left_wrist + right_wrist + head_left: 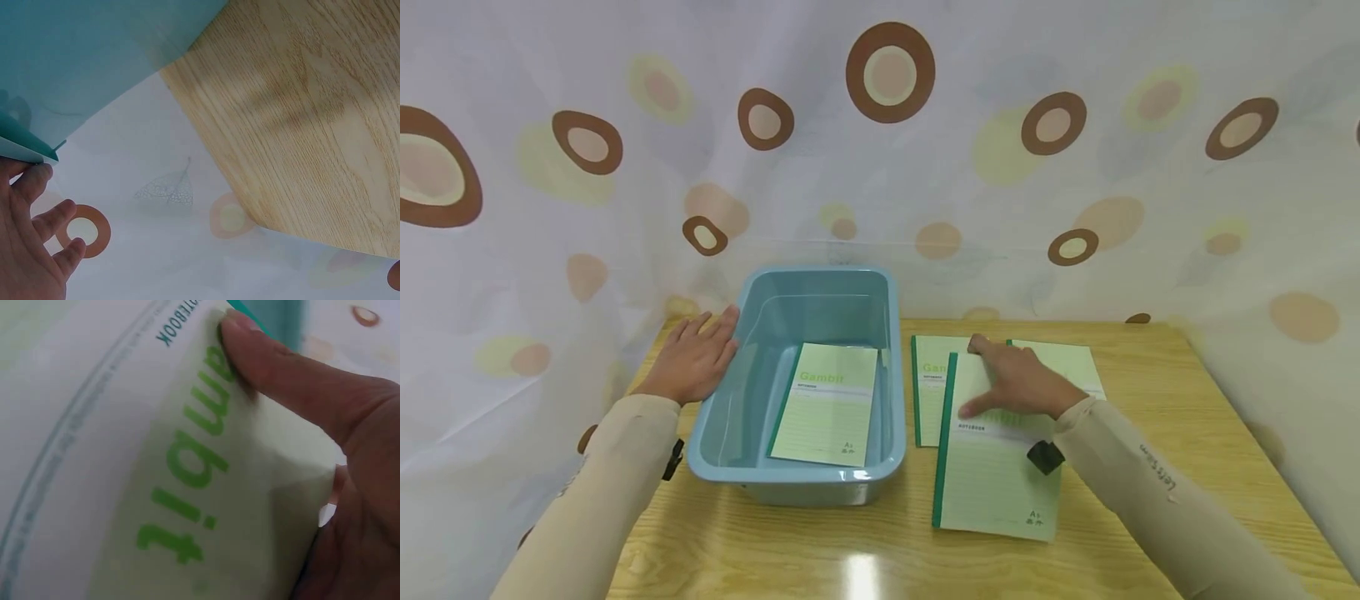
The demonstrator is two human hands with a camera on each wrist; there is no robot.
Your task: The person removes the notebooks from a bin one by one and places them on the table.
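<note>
A pale green notebook (1000, 475) with a dark green spine is in my right hand (1026, 379). The thumb presses its cover near the printed title in the right wrist view, where the hand (356, 437) reaches around the notebook's edge. My left hand (696, 358) rests at the left rim of a blue plastic basin (797, 475), its fingers mostly extended. In the left wrist view, that hand's fingertips (40, 175) touch the rim from below. A similar notebook (823, 404) lies face up inside the basin.
Two more notebooks, one (928, 408) partly covered by the held one and another (1067, 358) behind my right hand, lie on the wooden table (1180, 408). A patterned white cloth (985, 200) hangs behind the table and along its sides.
</note>
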